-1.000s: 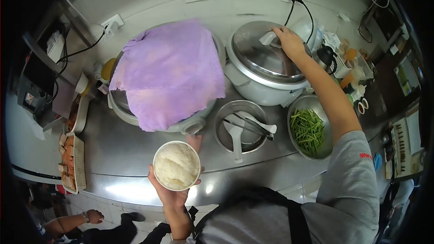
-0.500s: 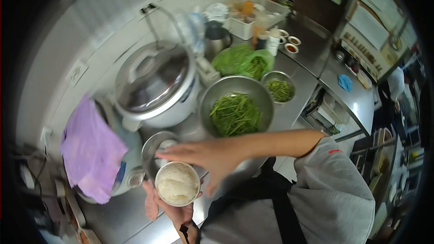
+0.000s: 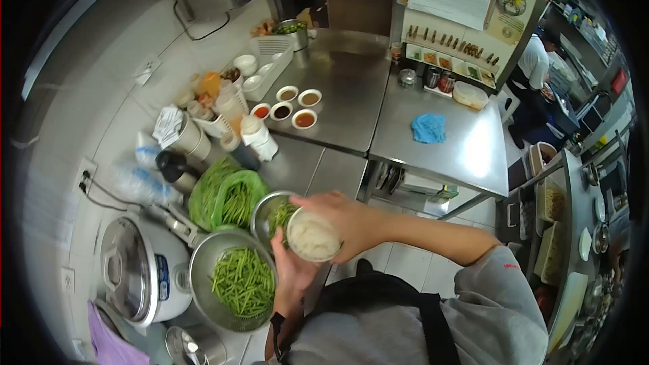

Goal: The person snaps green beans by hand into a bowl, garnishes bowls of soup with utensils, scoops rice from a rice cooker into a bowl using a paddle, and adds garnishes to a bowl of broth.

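Observation:
A white bowl heaped with white rice is held between both my hands. My left hand grips it from the lower left, fingers along its side. Around the upper right side curls my right hand, with some of its fingers hidden. Just behind the rice sits a small metal bowl of cut green stalks, partly covered by my hands. Left of my left hand stands a large metal bowl filled with green stalks.
A rice cooker and a green plastic bag of vegetables stand on the left. Several sauce bowls sit farther back. A blue cloth lies on the right-hand table. A co-worker is at far right.
My view has swung right, and the rice bowl has moved from beside the cooker to the small bowl of stalks. My right hand, earlier stretched above the bowl, now grips it too.

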A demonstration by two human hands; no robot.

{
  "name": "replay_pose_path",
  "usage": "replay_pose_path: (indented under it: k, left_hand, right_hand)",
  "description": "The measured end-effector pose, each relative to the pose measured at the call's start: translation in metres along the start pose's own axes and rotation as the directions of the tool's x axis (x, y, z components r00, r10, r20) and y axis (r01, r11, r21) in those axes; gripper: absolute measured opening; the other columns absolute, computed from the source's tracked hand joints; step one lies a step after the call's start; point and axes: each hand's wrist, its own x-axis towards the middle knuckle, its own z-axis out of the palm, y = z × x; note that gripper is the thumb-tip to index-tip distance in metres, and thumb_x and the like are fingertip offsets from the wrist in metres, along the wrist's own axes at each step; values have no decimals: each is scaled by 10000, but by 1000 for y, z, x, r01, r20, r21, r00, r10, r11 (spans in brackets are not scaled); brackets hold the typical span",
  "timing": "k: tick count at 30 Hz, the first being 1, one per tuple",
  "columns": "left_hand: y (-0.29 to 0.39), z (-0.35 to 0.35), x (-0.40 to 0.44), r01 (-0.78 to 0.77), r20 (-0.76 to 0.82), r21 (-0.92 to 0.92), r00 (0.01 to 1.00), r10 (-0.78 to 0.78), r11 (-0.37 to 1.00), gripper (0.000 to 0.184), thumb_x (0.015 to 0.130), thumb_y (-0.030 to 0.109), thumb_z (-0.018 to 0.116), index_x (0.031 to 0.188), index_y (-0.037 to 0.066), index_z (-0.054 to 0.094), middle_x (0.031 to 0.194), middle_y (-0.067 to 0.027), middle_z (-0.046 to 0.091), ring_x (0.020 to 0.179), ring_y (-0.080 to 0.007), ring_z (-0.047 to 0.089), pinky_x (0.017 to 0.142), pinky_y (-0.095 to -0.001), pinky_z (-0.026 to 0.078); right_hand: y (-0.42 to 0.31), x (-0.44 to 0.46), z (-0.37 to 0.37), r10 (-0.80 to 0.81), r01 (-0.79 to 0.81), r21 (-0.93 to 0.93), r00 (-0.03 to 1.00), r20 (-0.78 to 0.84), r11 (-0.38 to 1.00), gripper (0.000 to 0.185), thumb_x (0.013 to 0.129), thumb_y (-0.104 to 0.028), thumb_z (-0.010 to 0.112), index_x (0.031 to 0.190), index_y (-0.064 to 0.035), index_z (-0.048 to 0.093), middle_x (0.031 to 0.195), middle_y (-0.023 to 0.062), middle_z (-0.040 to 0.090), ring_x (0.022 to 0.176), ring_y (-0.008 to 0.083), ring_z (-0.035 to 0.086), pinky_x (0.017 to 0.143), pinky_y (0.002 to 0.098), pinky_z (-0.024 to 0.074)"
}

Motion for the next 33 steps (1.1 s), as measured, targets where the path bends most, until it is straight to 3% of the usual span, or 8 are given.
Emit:
replay_pose_path:
  k: [3,6,8,18,20,22,26,33]
  left_hand:
    - [-17,15,71,192,199,-112,966,-167,975,803,839,709,366,1389,124,359,1380,-175,415,1247,-374,440,1016,-560,354]
    - [-35,24,113,306,112,-122,949,-294,944,637,871,616,414,1318,162,416,1311,-197,456,1236,-386,447,1026,-569,338]
    - [-42,33,134,322,-36,-72,945,-325,944,538,897,552,420,1282,177,440,1275,-200,475,1237,-385,444,1030,-573,332]
    - [-44,14,234,233,71,23,970,-234,972,486,930,384,426,1365,172,377,1238,-172,492,1232,-361,447,1044,-533,358]
    - [-39,26,242,223,93,-23,971,-220,974,493,927,376,428,1368,165,371,1239,-169,492,1224,-358,453,1039,-526,367]
    - [-33,29,249,235,36,-44,972,-233,971,462,950,352,413,1369,159,376,1232,-148,500,1198,-343,479,1025,-508,386]
    - [-37,14,270,179,-48,-26,982,-180,984,447,966,360,395,1359,148,398,1196,-139,518,1168,-328,503,1013,-490,403]
    - [-50,66,328,76,0,14,997,-76,997,438,979,360,398,1334,106,423,1143,-145,551,1113,-299,538,990,-432,427]
  right_hand:
    - [52,-28,-33,246,-252,-10,952,-181,968,1145,537,-235,823,1467,-66,177,1240,198,507,1165,394,451,1076,448,276]
    - [127,-38,-53,395,-381,118,826,-402,917,1162,522,-256,830,1468,-83,179,1192,211,537,1134,410,473,1074,453,277]
    - [194,-26,-62,403,-458,21,757,-515,889,1167,517,-270,831,1472,-105,180,1209,224,523,1148,408,464,1064,463,291]
    - [406,63,-152,574,-788,-122,535,-620,604,1208,519,-405,855,1484,-168,169,1353,241,415,1261,439,352,1049,476,328]
    - [438,45,-194,418,-709,-144,553,-720,690,1166,558,-434,847,1477,-125,199,1350,234,435,1255,403,398,1066,476,315]
    - [468,10,-259,330,-664,-39,421,-845,747,979,616,-413,822,1404,-67,357,1267,238,511,1195,373,479,1031,457,358]
    - [523,-92,-393,297,-908,110,17,-955,404,439,836,-223,558,1229,-29,533,872,259,645,822,412,623,707,488,495]
    - [625,-187,-521,353,-964,-96,181,-918,247,433,878,-240,549,1288,-106,520,850,234,661,769,376,656,706,459,509]
